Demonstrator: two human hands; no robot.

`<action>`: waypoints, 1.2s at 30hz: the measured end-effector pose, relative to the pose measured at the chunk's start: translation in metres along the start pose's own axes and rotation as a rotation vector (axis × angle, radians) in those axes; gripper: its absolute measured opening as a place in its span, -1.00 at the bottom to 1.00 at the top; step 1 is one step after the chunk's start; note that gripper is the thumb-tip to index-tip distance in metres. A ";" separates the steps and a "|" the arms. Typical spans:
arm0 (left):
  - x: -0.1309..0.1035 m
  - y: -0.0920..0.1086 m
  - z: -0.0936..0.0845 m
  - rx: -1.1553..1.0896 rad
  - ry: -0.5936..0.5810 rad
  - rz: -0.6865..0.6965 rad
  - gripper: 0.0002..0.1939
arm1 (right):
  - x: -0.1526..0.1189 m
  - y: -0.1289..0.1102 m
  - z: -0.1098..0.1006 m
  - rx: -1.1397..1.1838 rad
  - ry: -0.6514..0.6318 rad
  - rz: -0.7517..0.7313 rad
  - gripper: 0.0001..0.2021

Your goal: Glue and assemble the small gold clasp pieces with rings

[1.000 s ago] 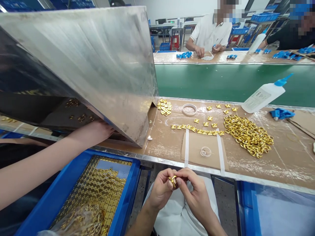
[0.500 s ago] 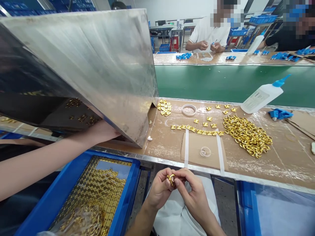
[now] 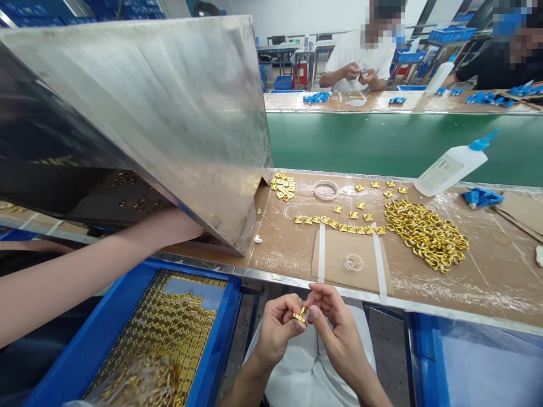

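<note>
Both my hands pinch one small gold clip (image 3: pixel 301 315) between fingertips, left hand (image 3: pixel 278 330) and right hand (image 3: pixel 333 328) closed on it, just near of the bench edge (image 3: pixel 382 302). Open room above my lap; blue tray (image 3: pixel 218 333) close left.

You face a green conveyor belt (image 3: pixel 382 144); beyond it stand a far worktop (image 3: pixel 382 102), white wall (image 3: pixel 305 14) and blue bins (image 3: pixel 452 34).

I count 2 of my own hands, the left hand (image 3: pixel 278 330) and right hand (image 3: pixel 335 328), pinching 1 gold piece (image 3: pixel 302 315) between them. On the bench I see 1 glue bottle (image 3: pixel 452 167), 1 heap of gold rings (image 3: pixel 426 233) and 1 blue tray (image 3: pixel 127 333). 2 other people sit across the belt, and 1 co-worker's arm (image 3: pixel 85 271) reaches in at left.
</note>
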State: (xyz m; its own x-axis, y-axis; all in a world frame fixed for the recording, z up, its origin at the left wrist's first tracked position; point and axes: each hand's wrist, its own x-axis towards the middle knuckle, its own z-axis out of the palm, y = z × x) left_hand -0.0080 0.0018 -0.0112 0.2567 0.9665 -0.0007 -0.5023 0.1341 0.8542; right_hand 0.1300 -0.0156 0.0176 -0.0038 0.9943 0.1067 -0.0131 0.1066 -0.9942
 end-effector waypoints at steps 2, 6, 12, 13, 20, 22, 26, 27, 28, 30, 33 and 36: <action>0.001 -0.001 0.000 0.030 -0.014 0.038 -0.50 | -0.002 0.001 0.002 -0.001 0.025 0.021 -0.74; -0.001 0.001 0.001 0.120 -0.003 0.089 -0.53 | -0.003 0.000 0.002 -0.020 0.006 0.011 -0.72; -0.007 0.010 0.002 0.338 0.024 0.187 -0.61 | -0.001 -0.007 0.002 -0.041 -0.054 -0.059 -0.71; -0.007 0.010 0.002 0.366 0.029 0.203 -0.62 | -0.001 -0.007 0.002 -0.049 -0.053 -0.077 -0.73; -0.006 0.009 0.000 0.457 0.071 0.223 -0.63 | -0.002 -0.001 0.002 -0.051 -0.007 -0.111 -0.83; -0.005 0.009 -0.002 0.470 0.080 0.224 -0.64 | -0.003 0.000 0.002 -0.055 -0.012 -0.113 -0.80; -0.005 0.011 -0.004 0.493 0.092 0.225 -0.65 | -0.002 0.000 0.002 -0.067 -0.038 -0.121 -0.80; -0.005 0.011 -0.004 0.494 0.095 0.226 -0.65 | -0.002 0.000 0.002 -0.072 -0.040 -0.124 -0.80; -0.005 0.011 -0.004 0.495 0.098 0.225 -0.64 | -0.002 0.000 0.002 -0.079 -0.041 -0.129 -0.80; -0.005 0.011 -0.004 0.495 0.102 0.222 -0.64 | -0.001 0.000 0.001 -0.092 -0.047 -0.141 -0.81; -0.006 0.012 -0.005 0.492 0.108 0.221 -0.64 | 0.000 0.001 0.001 -0.102 -0.058 -0.154 -0.83; -0.005 0.012 -0.005 0.494 0.107 0.227 -0.65 | 0.000 0.002 0.001 -0.108 -0.055 -0.163 -0.82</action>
State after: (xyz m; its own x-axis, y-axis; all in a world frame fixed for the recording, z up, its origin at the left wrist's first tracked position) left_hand -0.0191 -0.0004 -0.0037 0.0888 0.9794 0.1811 -0.0816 -0.1741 0.9813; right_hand 0.1288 -0.0154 0.0157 -0.0651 0.9624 0.2636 0.0894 0.2687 -0.9591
